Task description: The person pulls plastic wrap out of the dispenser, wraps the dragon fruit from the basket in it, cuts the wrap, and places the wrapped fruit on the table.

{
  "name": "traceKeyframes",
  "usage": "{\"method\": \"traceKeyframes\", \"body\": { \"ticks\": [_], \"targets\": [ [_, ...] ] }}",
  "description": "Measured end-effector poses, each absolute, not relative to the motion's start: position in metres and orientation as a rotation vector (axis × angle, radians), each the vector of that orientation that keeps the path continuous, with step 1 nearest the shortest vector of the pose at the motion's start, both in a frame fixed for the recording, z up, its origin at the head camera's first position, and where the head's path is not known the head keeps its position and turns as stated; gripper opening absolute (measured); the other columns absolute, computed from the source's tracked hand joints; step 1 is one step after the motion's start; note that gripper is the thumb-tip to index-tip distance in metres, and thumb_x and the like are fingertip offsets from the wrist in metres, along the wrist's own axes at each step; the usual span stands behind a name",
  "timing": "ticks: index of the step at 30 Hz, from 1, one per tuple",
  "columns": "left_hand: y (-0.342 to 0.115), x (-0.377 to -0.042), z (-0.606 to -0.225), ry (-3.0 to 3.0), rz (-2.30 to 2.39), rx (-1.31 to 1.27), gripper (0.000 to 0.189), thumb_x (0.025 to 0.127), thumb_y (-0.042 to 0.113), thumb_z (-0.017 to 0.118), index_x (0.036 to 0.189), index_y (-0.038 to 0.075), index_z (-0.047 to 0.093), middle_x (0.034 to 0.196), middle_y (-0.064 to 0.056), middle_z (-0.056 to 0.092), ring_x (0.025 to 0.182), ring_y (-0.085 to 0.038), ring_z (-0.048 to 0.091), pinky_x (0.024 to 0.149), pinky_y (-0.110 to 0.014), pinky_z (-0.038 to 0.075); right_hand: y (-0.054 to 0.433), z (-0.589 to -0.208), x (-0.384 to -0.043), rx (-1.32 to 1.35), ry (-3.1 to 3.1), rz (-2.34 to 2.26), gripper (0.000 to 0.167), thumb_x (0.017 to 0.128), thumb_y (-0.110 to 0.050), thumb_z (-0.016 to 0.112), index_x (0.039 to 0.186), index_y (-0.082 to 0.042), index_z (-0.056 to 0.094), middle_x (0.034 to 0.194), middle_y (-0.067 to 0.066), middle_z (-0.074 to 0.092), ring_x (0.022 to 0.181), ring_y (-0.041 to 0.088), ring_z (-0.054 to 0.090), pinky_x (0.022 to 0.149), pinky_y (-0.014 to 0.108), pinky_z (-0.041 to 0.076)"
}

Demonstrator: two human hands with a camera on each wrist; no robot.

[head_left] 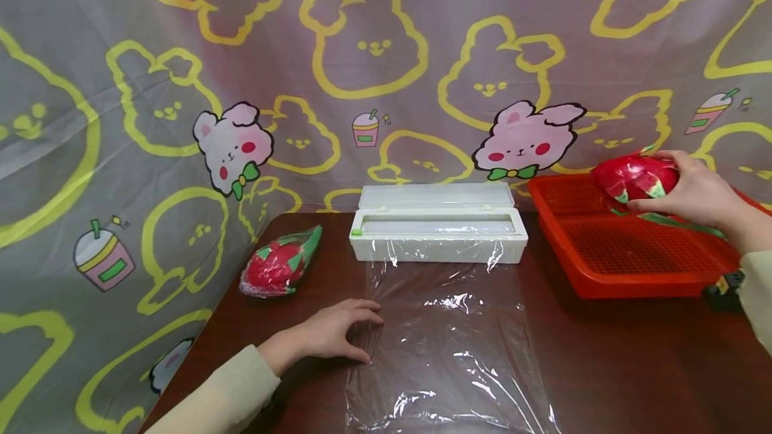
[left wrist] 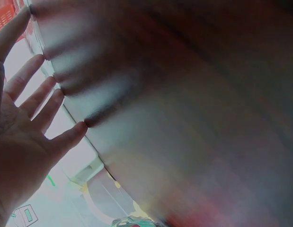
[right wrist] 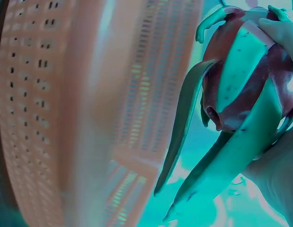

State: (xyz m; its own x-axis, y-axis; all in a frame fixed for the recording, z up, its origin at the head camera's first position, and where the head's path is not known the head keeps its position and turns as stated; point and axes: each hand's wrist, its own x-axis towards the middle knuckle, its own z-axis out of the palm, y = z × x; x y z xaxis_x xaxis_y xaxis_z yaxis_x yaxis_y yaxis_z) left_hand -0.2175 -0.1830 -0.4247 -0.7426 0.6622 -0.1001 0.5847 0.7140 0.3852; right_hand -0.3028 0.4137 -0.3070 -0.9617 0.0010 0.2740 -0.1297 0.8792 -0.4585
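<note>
My right hand (head_left: 702, 189) grips a red dragon fruit (head_left: 639, 179) over the red basket at the right. In the right wrist view the long green leaves of the dragon fruit (right wrist: 250, 75) hang down beside the basket wall. On the table, my left hand (head_left: 332, 330) has its fingers spread, fingertips at the left edge of a sheet of plastic wrap (head_left: 446, 347). The left wrist view shows the same hand (left wrist: 28, 109) with fingertips on the table surface. The sheet runs from a white wrap dispenser (head_left: 440, 246), whose clear lid stands raised.
A dragon fruit wrapped in film (head_left: 280, 263) lies on the left of the dark table (head_left: 633, 367). The red mesh basket (head_left: 639, 283) stands at the right, with a small dark object (head_left: 724, 292) by its near corner. A patterned curtain (head_left: 410, 52) hangs behind.
</note>
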Motion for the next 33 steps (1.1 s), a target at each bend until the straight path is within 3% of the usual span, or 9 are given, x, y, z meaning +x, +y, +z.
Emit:
{"method": "traceKeyframes", "body": {
  "ticks": [11, 19, 33],
  "targets": [
    [-0.184, -0.216, -0.426, 2.692, 0.480, 0.991, 0.057, 0.077, 0.042, 0.081, 0.127, 0.021, 0.063, 0.142, 0.000, 0.047, 0.131, -0.021, 0.041, 0.104, -0.043, 0.038, 0.379, -0.280, -0.287, 0.195, -2.736, 0.684, 0.101, 0.072, -0.030, 0.086, 0.142, 0.005, 0.023, 0.128, 0.038, 0.029, 0.106, 0.057, 0.033, 0.076, 0.071, 0.039],
    [-0.184, -0.218, -0.425, 2.683, 0.483, 1.003, 0.057, 0.078, 0.042, 0.080, 0.127, 0.020, 0.063, 0.142, 0.000, 0.047, 0.132, -0.022, 0.040, 0.105, -0.044, 0.037, 0.343, -0.265, -0.272, 0.294, -2.724, 0.800, 0.103, 0.069, -0.025, 0.089, 0.145, -0.002, 0.023, 0.130, 0.033, 0.032, 0.110, 0.055, 0.033, 0.067, 0.062, 0.051],
    [-0.184, -0.216, -0.426, 2.699, 0.476, 1.023, 0.057, 0.078, 0.041, 0.081, 0.127, 0.019, 0.063, 0.142, -0.001, 0.047, 0.132, -0.022, 0.041, 0.105, -0.043, 0.038, 0.274, -0.254, -0.245, 0.526, -2.696, 0.858, 0.103, 0.062, -0.014, 0.092, 0.143, -0.007, 0.030, 0.129, 0.024, 0.039, 0.113, 0.047, 0.040, 0.074, 0.062, 0.051]
  ]
}}
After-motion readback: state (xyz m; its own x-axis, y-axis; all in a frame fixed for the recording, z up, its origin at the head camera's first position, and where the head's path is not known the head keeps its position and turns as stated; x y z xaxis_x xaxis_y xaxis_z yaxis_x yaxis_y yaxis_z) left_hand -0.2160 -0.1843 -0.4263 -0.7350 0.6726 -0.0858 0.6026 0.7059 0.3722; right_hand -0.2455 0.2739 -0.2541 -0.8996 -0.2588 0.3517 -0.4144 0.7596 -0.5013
